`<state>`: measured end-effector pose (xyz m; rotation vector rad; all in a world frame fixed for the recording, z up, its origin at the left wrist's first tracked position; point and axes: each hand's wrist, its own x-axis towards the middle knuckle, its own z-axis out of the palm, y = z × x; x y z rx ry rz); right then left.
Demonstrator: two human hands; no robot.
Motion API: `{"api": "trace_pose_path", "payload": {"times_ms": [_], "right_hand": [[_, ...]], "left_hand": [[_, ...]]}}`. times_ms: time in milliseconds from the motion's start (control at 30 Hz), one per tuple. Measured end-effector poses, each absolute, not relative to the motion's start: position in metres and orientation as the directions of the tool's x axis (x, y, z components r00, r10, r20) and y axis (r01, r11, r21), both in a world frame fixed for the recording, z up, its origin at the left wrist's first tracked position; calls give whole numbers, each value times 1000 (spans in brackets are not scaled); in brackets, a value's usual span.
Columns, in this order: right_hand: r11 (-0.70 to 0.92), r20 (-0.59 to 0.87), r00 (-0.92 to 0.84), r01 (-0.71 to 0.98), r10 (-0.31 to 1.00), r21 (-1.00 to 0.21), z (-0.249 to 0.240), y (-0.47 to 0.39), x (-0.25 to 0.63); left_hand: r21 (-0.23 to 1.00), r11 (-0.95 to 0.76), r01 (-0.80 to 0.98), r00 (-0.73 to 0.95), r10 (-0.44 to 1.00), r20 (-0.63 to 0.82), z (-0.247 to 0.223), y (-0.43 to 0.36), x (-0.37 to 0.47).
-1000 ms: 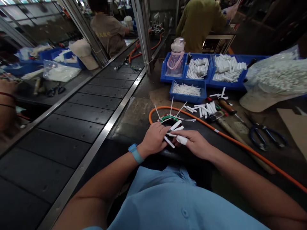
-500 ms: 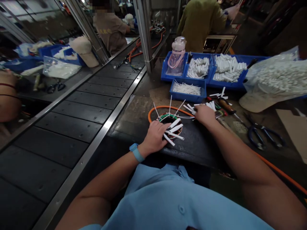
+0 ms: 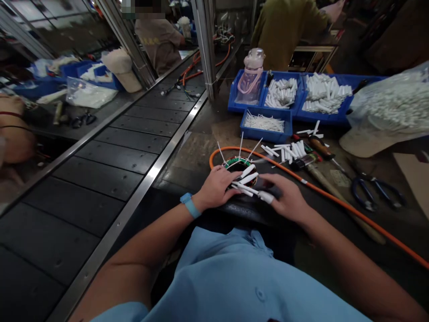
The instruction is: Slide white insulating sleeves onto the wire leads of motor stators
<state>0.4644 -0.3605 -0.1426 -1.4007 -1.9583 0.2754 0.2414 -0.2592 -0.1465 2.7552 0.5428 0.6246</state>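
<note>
A ring-shaped motor stator (image 3: 231, 160), with green and copper-coloured windings, sits near the bench's front edge. Thin white sticks stand up from its far side, and several white sleeves (image 3: 248, 178) point out over its near right side. My left hand (image 3: 219, 185) grips the stator's left side, its thumb against the lower sleeves. At the right side is my right hand (image 3: 286, 194), slightly blurred, forefinger and thumb apart with a dark gap between. A white wrapping (image 3: 266, 197) covers its thumb tip, close to a sleeve's end.
Loose white tubes (image 3: 291, 152) lie beyond my right hand, near a screwdriver (image 3: 321, 147), a hammer (image 3: 317, 174) and blue-handled pliers (image 3: 377, 190). An orange hose (image 3: 321, 192) crosses the bench. Blue bins (image 3: 266, 129) stand behind; a conveyor (image 3: 100, 165) runs left. Other people work nearby.
My right hand has moved from the loose tubes back toward me, to the stator's right side. The lower sleeves have drawn closer together under my left thumb.
</note>
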Motion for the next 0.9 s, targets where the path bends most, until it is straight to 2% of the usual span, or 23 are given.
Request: {"api": "trace_pose_path", "payload": {"times_ms": [100, 200, 333, 500, 600, 700, 833, 900], "right_hand": [[474, 482, -213, 710, 850, -520, -138, -374, 440], [487, 555, -171, 721, 814, -493, -143, -380, 427], [447, 579, -46, 687, 814, -573, -162, -396, 411], [259, 438, 259, 518, 861, -815, -182, -408, 392], [169, 322, 385, 379, 865, -910, -184, -405, 387], [127, 274, 432, 339, 859, -932, -184, -404, 385], [213, 359, 343, 396, 868, -893, -186, -410, 381], [157, 279, 429, 297, 859, -942, -189, -410, 379]], "left_hand": [[370, -858, 356, 749, 499, 435, -149, -268, 250], [412, -820, 397, 692, 562, 452, -147, -273, 252], [404, -847, 344, 743, 509, 435, -145, -273, 246], [404, -856, 322, 792, 478, 381, -143, -269, 241], [415, -851, 323, 807, 476, 349, -141, -264, 242], [426, -843, 329, 824, 476, 307, -139, -259, 241], [419, -848, 326, 834, 466, 294, -138, -260, 241], [423, -845, 327, 827, 472, 304, -139, -261, 242]]}}
